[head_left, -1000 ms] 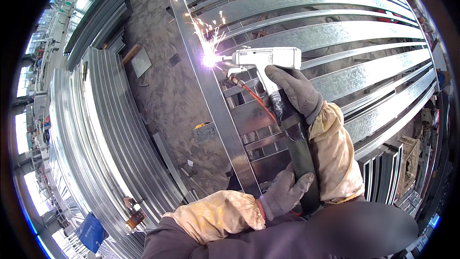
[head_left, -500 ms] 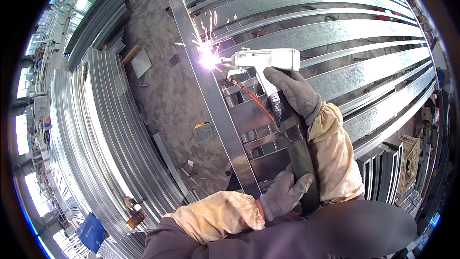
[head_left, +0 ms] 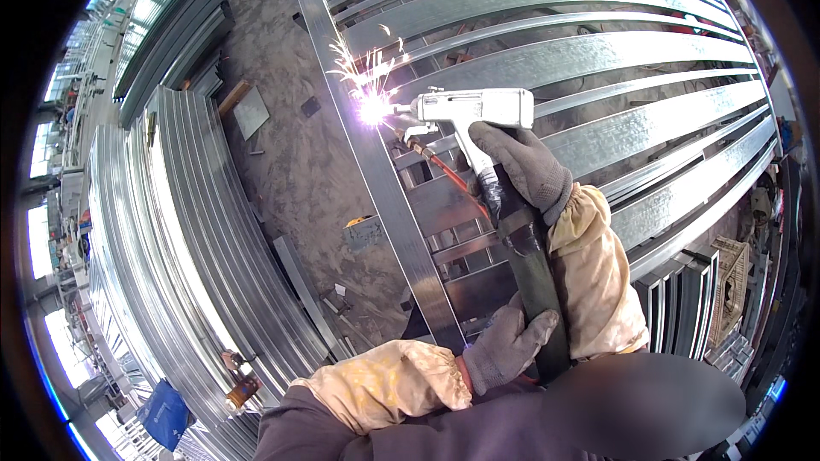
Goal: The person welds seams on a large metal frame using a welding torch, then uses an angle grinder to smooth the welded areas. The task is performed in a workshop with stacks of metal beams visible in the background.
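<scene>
My right hand (head_left: 531, 169), in a grey glove, is wrapped round the handle of a white welding gun (head_left: 478, 108). The gun's nozzle points left at a steel frame (head_left: 376, 177), where a bright pink-white glare and sparks hide the contact spot. Lower down, my left hand (head_left: 506, 348), also gloved, grips the thick dark cable sleeve (head_left: 536, 286) that runs down from the gun's handle. A thin red hose (head_left: 457, 177) joins the gun below its nozzle. Tan protective sleeves cover both forearms.
Galvanised steel bars (head_left: 598, 60) cross the frame to the right, with gaps between them. Stacks of long metal profiles (head_left: 201, 196) lie on the left. A flat plate (head_left: 251, 113) and offcuts rest on the dusty floor. A blue bag (head_left: 164, 415) is at lower left.
The sparks have changed shape, fanning out more to the upper left of the glare. Both hands keep their grips, and the gun has hardly shifted.
</scene>
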